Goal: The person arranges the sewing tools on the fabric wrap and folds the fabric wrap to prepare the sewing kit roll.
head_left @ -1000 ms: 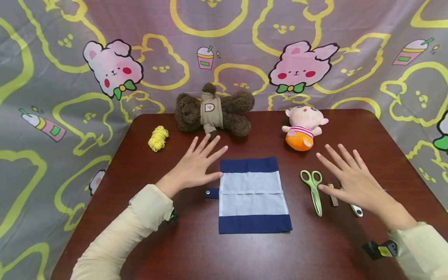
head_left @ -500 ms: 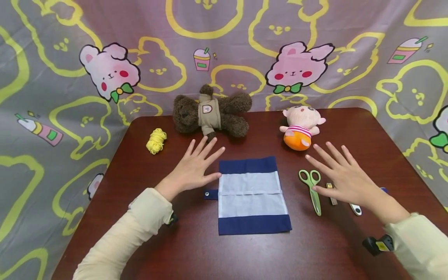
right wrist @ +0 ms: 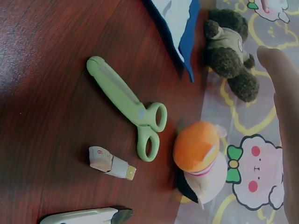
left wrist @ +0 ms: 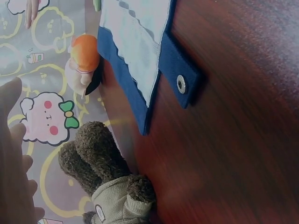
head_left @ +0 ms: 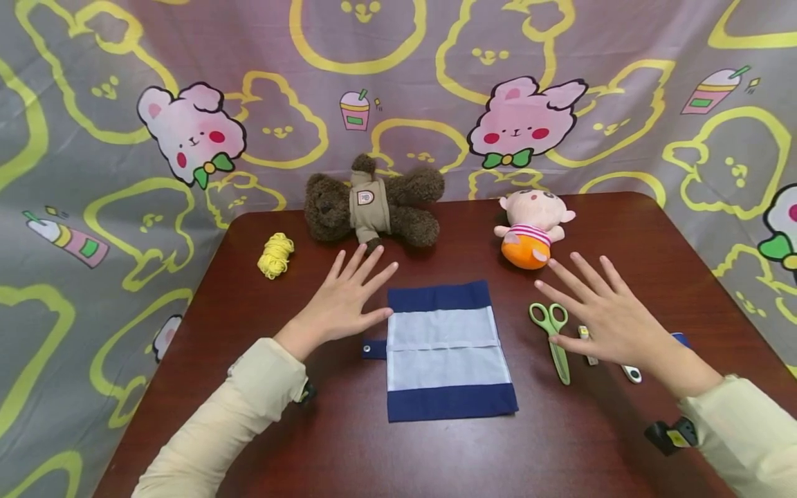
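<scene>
A navy fabric case with a pale blue inside lies spread flat on the table. Its side tab carries a metal snap, seen closely in the left wrist view. My left hand hovers at the case's left edge, palm down, fingers spread, holding nothing. Likewise spread, my right hand is held above the table on the right. By its thumb are green scissors, closed. Near them sit a small rolled strip with a metal end and a white-handled tool, partly cut off.
Yellow yarn lies at the back left. A brown teddy bear lies on its side at the back; a plush doll in orange is right of it. A blue item is mostly hidden behind my right hand. A patterned curtain hangs behind.
My right hand has drifted slightly left, toward the scissors. The left hand stays nearly in place, still spread. The head view has shifted a little; the objects lie as before.
</scene>
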`<state>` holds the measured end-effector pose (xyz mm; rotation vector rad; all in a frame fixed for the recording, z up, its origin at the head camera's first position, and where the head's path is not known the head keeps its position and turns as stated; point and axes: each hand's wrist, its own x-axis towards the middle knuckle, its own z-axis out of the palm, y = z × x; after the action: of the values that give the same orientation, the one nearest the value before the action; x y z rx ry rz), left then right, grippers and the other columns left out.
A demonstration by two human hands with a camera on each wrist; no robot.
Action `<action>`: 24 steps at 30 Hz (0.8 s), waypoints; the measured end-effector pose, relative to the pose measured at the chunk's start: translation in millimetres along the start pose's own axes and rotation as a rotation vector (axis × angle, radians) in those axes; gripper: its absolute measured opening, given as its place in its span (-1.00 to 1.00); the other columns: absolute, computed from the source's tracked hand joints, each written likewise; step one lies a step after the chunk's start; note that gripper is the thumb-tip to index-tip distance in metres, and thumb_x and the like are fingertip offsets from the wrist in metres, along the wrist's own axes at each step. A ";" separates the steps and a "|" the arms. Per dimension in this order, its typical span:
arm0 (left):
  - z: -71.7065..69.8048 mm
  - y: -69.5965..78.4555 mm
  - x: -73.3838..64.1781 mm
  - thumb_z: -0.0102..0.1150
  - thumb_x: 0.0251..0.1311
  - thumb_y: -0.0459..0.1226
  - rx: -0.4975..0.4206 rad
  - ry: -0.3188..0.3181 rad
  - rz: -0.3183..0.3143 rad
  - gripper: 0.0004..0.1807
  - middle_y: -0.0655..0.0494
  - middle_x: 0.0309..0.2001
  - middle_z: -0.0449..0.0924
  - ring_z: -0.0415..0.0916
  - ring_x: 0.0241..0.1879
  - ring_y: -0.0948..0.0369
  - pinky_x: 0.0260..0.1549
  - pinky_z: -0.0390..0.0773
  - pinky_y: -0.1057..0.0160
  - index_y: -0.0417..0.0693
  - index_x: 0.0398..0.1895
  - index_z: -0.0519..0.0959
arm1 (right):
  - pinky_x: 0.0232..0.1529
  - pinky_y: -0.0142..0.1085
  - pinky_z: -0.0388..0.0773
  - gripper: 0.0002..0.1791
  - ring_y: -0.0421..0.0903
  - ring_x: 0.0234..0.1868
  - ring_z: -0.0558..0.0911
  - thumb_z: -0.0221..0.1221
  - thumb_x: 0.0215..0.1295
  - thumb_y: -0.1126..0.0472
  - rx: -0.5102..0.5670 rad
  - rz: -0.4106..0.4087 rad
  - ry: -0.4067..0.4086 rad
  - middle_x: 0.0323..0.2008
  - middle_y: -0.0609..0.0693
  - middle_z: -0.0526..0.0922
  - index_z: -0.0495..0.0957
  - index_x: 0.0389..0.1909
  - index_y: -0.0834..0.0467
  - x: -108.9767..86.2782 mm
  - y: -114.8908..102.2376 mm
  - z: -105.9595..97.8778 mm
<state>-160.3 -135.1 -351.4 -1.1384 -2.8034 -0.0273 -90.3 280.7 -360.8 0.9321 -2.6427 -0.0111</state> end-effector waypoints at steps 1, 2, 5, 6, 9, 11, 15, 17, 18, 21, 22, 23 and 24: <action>0.3 0.0 0.0 -0.20 0.15 0.24 -0.001 -0.001 0.000 -0.21 0.04 0.41 -0.34 -0.54 0.36 0.07 0.23 -0.35 -0.10 0.22 0.40 -0.12 | 0.24 0.12 -0.37 -0.17 0.13 0.37 -0.18 -0.15 0.08 -0.42 -0.007 0.002 0.001 0.35 0.11 0.01 0.11 0.33 -0.08 -0.4 0.3 0.1; 0.6 -0.2 0.0 -0.20 0.15 0.24 -0.001 0.000 0.000 -0.21 0.04 0.41 -0.34 -0.53 0.36 0.07 0.23 -0.35 -0.10 0.22 0.40 -0.11 | 0.24 0.13 -0.37 -0.17 0.13 0.37 -0.18 -0.17 0.08 -0.43 -0.013 0.006 0.001 0.36 0.10 -0.01 0.12 0.33 -0.07 -0.9 0.7 0.3; 1.8 -0.6 0.2 -0.18 0.15 0.23 0.003 0.004 0.000 -0.21 0.03 0.41 -0.33 -0.52 0.36 0.07 0.23 -0.34 -0.11 0.22 0.40 -0.10 | 0.24 0.14 -0.37 -0.17 0.12 0.37 -0.19 -0.21 0.09 -0.45 -0.026 0.015 0.004 0.37 0.08 -0.03 0.15 0.32 -0.06 -2.1 2.0 0.8; 2.2 -0.7 0.2 -0.17 0.15 0.23 0.004 0.006 0.000 -0.21 0.03 0.41 -0.32 -0.51 0.36 0.06 0.23 -0.33 -0.11 0.22 0.40 -0.09 | 0.24 0.14 -0.36 -0.17 0.12 0.37 -0.19 -0.22 0.09 -0.45 -0.030 0.017 0.003 0.37 0.07 -0.05 0.14 0.32 -0.07 -2.5 2.5 1.0; 3.0 -0.8 -0.1 -0.17 0.14 0.23 0.004 0.005 -0.002 -0.21 0.06 0.41 -0.35 -0.51 0.36 0.06 0.23 -0.35 -0.10 0.22 0.40 -0.07 | 0.24 0.13 -0.37 -0.17 0.12 0.37 -0.20 -0.22 0.09 -0.45 -0.033 0.024 -0.004 0.38 0.06 -0.06 0.11 0.33 -0.09 -3.8 3.4 1.6; 3.4 -1.1 -0.3 -0.17 0.14 0.23 0.003 0.005 -0.002 -0.22 0.06 0.41 -0.35 -0.52 0.36 0.07 0.23 -0.36 -0.09 0.21 0.39 -0.06 | 0.24 0.13 -0.37 -0.16 0.11 0.37 -0.21 -0.21 0.08 -0.45 -0.036 0.029 -0.009 0.37 0.07 -0.05 0.09 0.34 -0.10 -4.1 4.1 1.8; 3.7 -1.8 -0.3 -0.18 0.15 0.23 0.003 0.008 -0.001 -0.22 0.05 0.41 -0.35 -0.52 0.36 0.07 0.23 -0.36 -0.10 0.22 0.39 -0.06 | 0.24 0.13 -0.37 -0.15 0.11 0.37 -0.22 -0.14 0.06 -0.43 -0.036 0.043 -0.013 0.36 0.09 -0.02 0.12 0.33 -0.07 -4.9 5.5 2.3; 3.4 -2.2 -0.4 -0.18 0.15 0.23 0.010 0.009 -0.003 -0.22 0.06 0.41 -0.35 -0.52 0.36 0.06 0.23 -0.34 -0.11 0.23 0.40 -0.07 | 0.24 0.13 -0.38 -0.15 0.11 0.37 -0.22 -0.12 0.06 -0.43 -0.034 0.052 -0.011 0.36 0.10 0.00 0.13 0.33 -0.06 -5.4 6.2 2.8; 3.1 -2.3 -0.7 -0.18 0.15 0.23 0.010 0.007 -0.006 -0.22 0.06 0.41 -0.35 -0.53 0.36 0.06 0.23 -0.34 -0.11 0.23 0.40 -0.08 | 0.24 0.13 -0.38 -0.14 0.10 0.37 -0.21 -0.11 0.06 -0.42 -0.032 0.054 -0.010 0.36 0.10 0.00 0.13 0.33 -0.05 -5.6 6.5 3.2; 2.8 -2.9 -1.5 -0.18 0.15 0.23 0.012 -0.001 -0.012 -0.22 0.06 0.41 -0.35 -0.53 0.36 0.06 0.23 -0.33 -0.12 0.24 0.40 -0.09 | 0.24 0.14 -0.37 -0.14 0.09 0.38 -0.20 -0.13 0.07 -0.43 -0.028 0.057 -0.004 0.35 0.10 0.02 0.10 0.34 -0.05 -6.1 7.1 4.8; 2.9 -3.1 -1.9 -0.18 0.15 0.23 0.012 -0.005 -0.014 -0.22 0.06 0.41 -0.36 -0.53 0.36 0.07 0.23 -0.32 -0.12 0.24 0.40 -0.09 | 0.24 0.14 -0.37 -0.14 0.08 0.38 -0.20 -0.14 0.07 -0.43 -0.025 0.058 0.000 0.35 0.10 0.02 0.09 0.34 -0.05 -6.3 7.2 5.3; 3.0 -3.2 -2.0 -0.17 0.14 0.23 0.012 -0.006 -0.015 -0.21 0.06 0.41 -0.36 -0.52 0.36 0.06 0.23 -0.31 -0.13 0.24 0.40 -0.09 | 0.23 0.14 -0.37 -0.14 0.07 0.38 -0.19 -0.15 0.08 -0.44 -0.022 0.057 0.004 0.35 0.11 0.03 0.08 0.35 -0.05 -6.4 7.3 5.8; 3.3 -3.3 -2.2 -0.17 0.14 0.23 0.011 -0.010 -0.017 -0.21 0.06 0.41 -0.36 -0.53 0.36 0.06 0.23 -0.30 -0.13 0.24 0.40 -0.10 | 0.23 0.14 -0.37 -0.14 0.07 0.38 -0.19 -0.17 0.09 -0.44 -0.019 0.057 0.008 0.35 0.10 0.02 0.08 0.35 -0.05 -6.5 7.4 6.3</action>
<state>-161.4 -138.8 -354.8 -1.1160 -2.8186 -0.0078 -92.1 289.8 -367.8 0.8485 -2.6560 -0.0180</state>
